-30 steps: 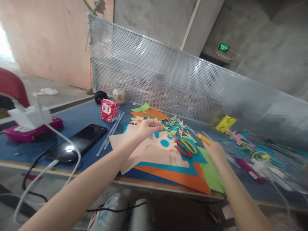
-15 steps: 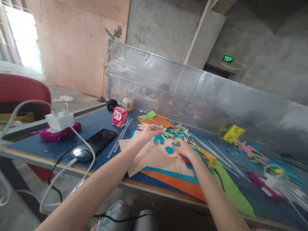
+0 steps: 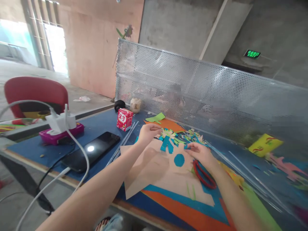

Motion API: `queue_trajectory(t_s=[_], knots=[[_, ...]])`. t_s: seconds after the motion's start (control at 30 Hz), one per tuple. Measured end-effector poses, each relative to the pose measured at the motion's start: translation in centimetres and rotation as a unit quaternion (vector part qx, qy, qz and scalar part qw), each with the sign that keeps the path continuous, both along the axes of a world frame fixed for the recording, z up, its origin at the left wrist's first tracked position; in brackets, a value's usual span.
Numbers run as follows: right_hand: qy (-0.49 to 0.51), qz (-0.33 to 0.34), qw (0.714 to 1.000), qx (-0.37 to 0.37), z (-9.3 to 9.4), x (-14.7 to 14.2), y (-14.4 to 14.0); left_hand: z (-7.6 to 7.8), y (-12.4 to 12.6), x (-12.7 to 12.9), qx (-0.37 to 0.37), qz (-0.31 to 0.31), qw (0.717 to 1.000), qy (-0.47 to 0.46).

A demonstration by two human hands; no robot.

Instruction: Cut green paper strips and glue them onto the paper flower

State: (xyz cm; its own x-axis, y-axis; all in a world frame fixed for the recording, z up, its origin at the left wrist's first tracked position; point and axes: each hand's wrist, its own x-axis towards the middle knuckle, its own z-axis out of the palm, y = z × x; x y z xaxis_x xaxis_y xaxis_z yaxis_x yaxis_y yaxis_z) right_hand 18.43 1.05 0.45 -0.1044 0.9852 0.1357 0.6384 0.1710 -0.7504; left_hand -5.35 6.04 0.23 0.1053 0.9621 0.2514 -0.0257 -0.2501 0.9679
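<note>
My left hand (image 3: 149, 132) is closed, fingertips together, beside a heap of green, white and blue paper cuttings (image 3: 169, 132). Whatever it pinches, if anything, is too small to make out. My right hand (image 3: 201, 154) is closed, its thumb and fingers pinching a small blue paper piece (image 3: 185, 146). Between the hands, a blue paper circle (image 3: 179, 160) and folded blue paper strips (image 3: 166, 145) lie on pale peach paper sheets (image 3: 154, 171). Red-handled scissors (image 3: 204, 175) rest under my right wrist, their blades out of sight.
To the left are a black phone (image 3: 96, 149), white chargers in a purple power strip (image 3: 60, 132) and a red carton (image 3: 124, 119). Clear sticks (image 3: 125, 138) lie beside the carton. A yellow packet (image 3: 264, 145) stands at right. Behind rises a perforated metal screen (image 3: 154, 70).
The view has shifted left and closer to the table. My right hand has moved off the scissors' handles somewhat, showing more of them. Both hands stay near the cuttings.
</note>
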Motion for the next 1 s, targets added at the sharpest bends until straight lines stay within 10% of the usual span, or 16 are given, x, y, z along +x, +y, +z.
queue_trajectory(t_s=[0.47,1.0], knots=[[0.264,-0.020,0.962,0.069,-0.4,-1.2,-4.5,2.5,-5.4,2.3,0.061,-0.042,0.996,0.052],[0.204,-0.116,0.949,0.209,-1.1,-0.6,-5.4,3.7,-8.7,1.9,0.253,0.035,0.955,0.153]])
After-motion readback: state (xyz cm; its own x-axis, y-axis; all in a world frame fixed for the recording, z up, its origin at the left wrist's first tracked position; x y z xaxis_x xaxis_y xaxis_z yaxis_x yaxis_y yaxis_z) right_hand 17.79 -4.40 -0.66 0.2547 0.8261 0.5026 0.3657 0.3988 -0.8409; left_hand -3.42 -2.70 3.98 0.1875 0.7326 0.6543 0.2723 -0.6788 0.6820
